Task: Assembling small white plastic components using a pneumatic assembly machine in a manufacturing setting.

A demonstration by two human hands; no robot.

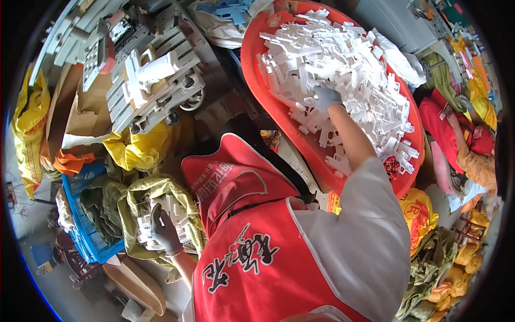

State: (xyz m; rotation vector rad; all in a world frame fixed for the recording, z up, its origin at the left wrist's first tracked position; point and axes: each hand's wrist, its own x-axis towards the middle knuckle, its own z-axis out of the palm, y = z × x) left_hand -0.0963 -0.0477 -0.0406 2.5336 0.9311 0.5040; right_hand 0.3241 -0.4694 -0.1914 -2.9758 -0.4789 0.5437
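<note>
My right hand [328,97], in a grey glove, reaches into a large red tub [251,61] heaped with white plastic parts [354,70]. Its fingertips meet the pile, and whether they grip a part is hidden. The parts are small, long and angular, with short arms. On the left, my left hand [166,231], also gloved in grey, is over the mouth of an olive-green woven sack [131,201]. Similar white parts [182,217] lie inside that sack. The left fingers are stretched out, with nothing visible in them.
A grey machine [155,75] with a white cylinder stands at upper left. Beside the sack are a blue plastic crate [75,206] and a yellow bag [142,145]. Cardboard boxes [88,112] stand farther left. Another person's arm [456,129] shows at the right, near red cloth.
</note>
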